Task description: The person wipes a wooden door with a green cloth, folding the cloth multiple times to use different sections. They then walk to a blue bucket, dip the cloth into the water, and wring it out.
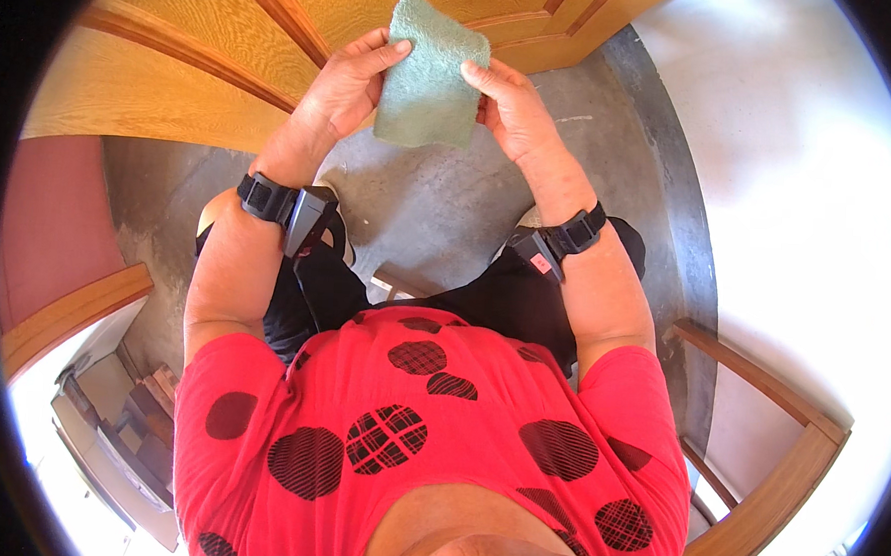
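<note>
A pale green terry cloth [433, 80] is held up between both hands at the top of the view. My left hand [354, 73] grips its left edge, thumb on the near face and fingers behind. On the opposite edge my right hand [507, 98] pinches the cloth the same way, its fingers partly hidden behind the fabric. The cloth hangs fairly flat, with its upper edge slanting down to the right. Just beyond it stands a wooden panel door [202, 51], and whether the cloth touches the door cannot be told.
Grey concrete floor [419, 195] lies below my hands. A white wall [785, 181] with a dark base band rises on the right. Wooden frame pieces [761, 381] stand at lower right. A wooden edge [78, 321] and several stacked items [132, 443] are at lower left.
</note>
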A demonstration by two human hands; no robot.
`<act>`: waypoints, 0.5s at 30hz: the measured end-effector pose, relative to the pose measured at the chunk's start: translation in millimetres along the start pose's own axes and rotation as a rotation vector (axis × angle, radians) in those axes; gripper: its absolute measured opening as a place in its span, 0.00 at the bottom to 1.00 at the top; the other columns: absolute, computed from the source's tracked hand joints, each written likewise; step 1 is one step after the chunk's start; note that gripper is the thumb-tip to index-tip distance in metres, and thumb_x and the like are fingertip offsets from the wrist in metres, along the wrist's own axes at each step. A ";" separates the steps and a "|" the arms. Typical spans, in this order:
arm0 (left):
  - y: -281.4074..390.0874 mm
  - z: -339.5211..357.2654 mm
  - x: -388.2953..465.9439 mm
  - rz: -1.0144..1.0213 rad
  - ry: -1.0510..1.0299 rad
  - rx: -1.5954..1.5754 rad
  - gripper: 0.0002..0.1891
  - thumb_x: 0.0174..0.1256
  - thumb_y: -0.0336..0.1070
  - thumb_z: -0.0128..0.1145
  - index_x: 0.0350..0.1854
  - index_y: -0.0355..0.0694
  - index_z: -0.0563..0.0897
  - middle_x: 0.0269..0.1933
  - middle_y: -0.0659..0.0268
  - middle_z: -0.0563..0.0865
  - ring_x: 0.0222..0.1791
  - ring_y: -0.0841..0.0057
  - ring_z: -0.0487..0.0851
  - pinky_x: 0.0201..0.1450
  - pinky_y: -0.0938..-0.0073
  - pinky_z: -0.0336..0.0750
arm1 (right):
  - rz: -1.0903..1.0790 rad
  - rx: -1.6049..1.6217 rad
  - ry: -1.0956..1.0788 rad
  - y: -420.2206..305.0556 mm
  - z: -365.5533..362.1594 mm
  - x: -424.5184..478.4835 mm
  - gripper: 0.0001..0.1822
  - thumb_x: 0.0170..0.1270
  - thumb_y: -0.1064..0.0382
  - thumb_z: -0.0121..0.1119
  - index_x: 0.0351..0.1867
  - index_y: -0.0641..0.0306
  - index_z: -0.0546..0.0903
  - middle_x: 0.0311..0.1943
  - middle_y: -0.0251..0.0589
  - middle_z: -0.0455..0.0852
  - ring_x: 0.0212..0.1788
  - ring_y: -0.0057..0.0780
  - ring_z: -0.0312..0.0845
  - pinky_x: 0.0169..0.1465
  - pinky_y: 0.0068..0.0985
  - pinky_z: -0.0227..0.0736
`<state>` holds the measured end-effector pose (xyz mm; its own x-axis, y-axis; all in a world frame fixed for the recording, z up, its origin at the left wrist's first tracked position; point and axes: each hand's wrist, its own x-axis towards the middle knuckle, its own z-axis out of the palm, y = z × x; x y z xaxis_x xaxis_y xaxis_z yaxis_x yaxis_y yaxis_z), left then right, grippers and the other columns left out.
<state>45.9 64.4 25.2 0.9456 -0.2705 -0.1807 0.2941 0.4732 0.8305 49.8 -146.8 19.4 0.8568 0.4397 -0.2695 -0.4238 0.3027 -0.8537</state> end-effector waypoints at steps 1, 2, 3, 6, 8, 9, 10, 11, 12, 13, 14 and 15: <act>0.4 1.1 0.6 -0.003 0.004 0.018 0.18 0.67 0.37 0.59 0.57 0.37 0.75 0.50 0.63 0.83 0.51 0.73 0.81 0.55 0.63 0.77 | -0.014 0.002 0.000 0.2 -0.5 0.3 0.25 0.62 0.56 0.63 0.58 0.65 0.76 0.48 0.37 0.83 0.49 0.27 0.77 0.53 0.29 0.72; 2.1 2.9 -0.2 -0.045 0.018 0.072 0.19 0.68 0.38 0.59 0.58 0.38 0.74 0.51 0.63 0.83 0.52 0.73 0.81 0.55 0.63 0.77 | -0.027 0.005 0.001 0.5 -1.0 0.9 0.24 0.63 0.58 0.63 0.58 0.67 0.76 0.49 0.37 0.82 0.51 0.28 0.77 0.56 0.30 0.71; 6.2 8.1 -4.2 -0.087 0.033 0.125 0.20 0.68 0.38 0.59 0.59 0.38 0.74 0.52 0.64 0.82 0.52 0.73 0.81 0.55 0.63 0.77 | -0.040 0.008 0.000 1.5 -0.9 1.6 0.24 0.63 0.61 0.62 0.59 0.68 0.75 0.51 0.37 0.81 0.53 0.29 0.76 0.58 0.30 0.69; 5.1 10.3 -8.7 -0.116 0.026 0.208 0.20 0.69 0.37 0.57 0.61 0.39 0.74 0.52 0.64 0.83 0.52 0.74 0.81 0.55 0.64 0.77 | -0.009 0.055 0.027 -0.7 -1.0 1.9 0.24 0.61 0.66 0.62 0.59 0.67 0.75 0.52 0.37 0.81 0.53 0.29 0.76 0.59 0.30 0.70; 4.2 9.5 -9.4 -0.019 -0.023 0.220 0.20 0.69 0.35 0.57 0.62 0.39 0.74 0.51 0.65 0.83 0.51 0.75 0.82 0.54 0.66 0.77 | -0.114 0.073 0.013 -3.2 0.4 0.1 0.21 0.60 0.67 0.62 0.56 0.68 0.77 0.49 0.39 0.83 0.49 0.29 0.79 0.56 0.30 0.73; 4.8 8.1 -10.3 0.069 -0.059 0.218 0.19 0.69 0.33 0.56 0.61 0.39 0.75 0.51 0.65 0.83 0.50 0.75 0.82 0.54 0.67 0.77 | -0.165 0.084 0.005 -4.1 2.0 -0.9 0.20 0.59 0.68 0.62 0.54 0.68 0.78 0.47 0.40 0.84 0.47 0.28 0.80 0.54 0.29 0.74; 5.8 7.3 -11.3 0.157 -0.094 0.215 0.19 0.69 0.32 0.56 0.61 0.39 0.75 0.50 0.65 0.84 0.49 0.75 0.82 0.54 0.68 0.77 | -0.214 0.088 -0.003 -7.4 3.7 -3.1 0.18 0.60 0.70 0.60 0.52 0.68 0.79 0.45 0.40 0.84 0.46 0.28 0.80 0.53 0.29 0.75; 8.0 8.1 -14.2 0.207 -0.136 0.189 0.19 0.68 0.30 0.56 0.61 0.39 0.75 0.50 0.65 0.84 0.49 0.75 0.83 0.54 0.70 0.77 | -0.263 0.092 -0.011 -12.6 5.8 -6.3 0.15 0.60 0.72 0.58 0.50 0.67 0.81 0.44 0.39 0.85 0.44 0.27 0.81 0.51 0.28 0.76; 11.7 11.7 -18.5 0.256 -0.182 0.160 0.19 0.67 0.29 0.56 0.61 0.39 0.76 0.49 0.65 0.84 0.49 0.76 0.83 0.54 0.71 0.77 | -0.314 0.094 -0.016 -15.6 5.3 -9.1 0.14 0.60 0.75 0.56 0.47 0.67 0.82 0.42 0.39 0.85 0.42 0.27 0.81 0.49 0.27 0.77; 15.4 14.3 -20.8 0.306 -0.227 0.130 0.20 0.67 0.27 0.55 0.61 0.39 0.76 0.49 0.65 0.84 0.48 0.76 0.83 0.54 0.72 0.77 | -0.305 0.107 -0.042 -15.9 2.2 -8.0 0.12 0.60 0.77 0.55 0.44 0.66 0.83 0.40 0.38 0.86 0.40 0.26 0.82 0.47 0.26 0.78; 18.6 14.4 -20.5 0.228 -0.228 0.167 0.22 0.66 0.25 0.55 0.63 0.39 0.75 0.51 0.65 0.84 0.50 0.76 0.83 0.55 0.74 0.77 | -0.297 0.120 -0.068 -16.0 -1.9 -4.3 0.12 0.60 0.78 0.53 0.41 0.65 0.84 0.38 0.38 0.86 0.38 0.26 0.82 0.45 0.25 0.79; 17.0 14.2 -17.9 0.212 -0.238 0.145 0.22 0.66 0.27 0.55 0.63 0.39 0.74 0.52 0.65 0.83 0.50 0.76 0.82 0.56 0.74 0.76 | -0.290 0.133 -0.096 -16.7 -4.4 -1.2 0.13 0.60 0.80 0.52 0.38 0.65 0.85 0.36 0.38 0.86 0.36 0.25 0.82 0.42 0.24 0.79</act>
<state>32.0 65.4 50.1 0.9196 -0.3748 0.1174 0.0555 0.4200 0.9058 57.2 -156.1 32.0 0.9184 0.3948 0.0244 -0.2066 0.5314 -0.8215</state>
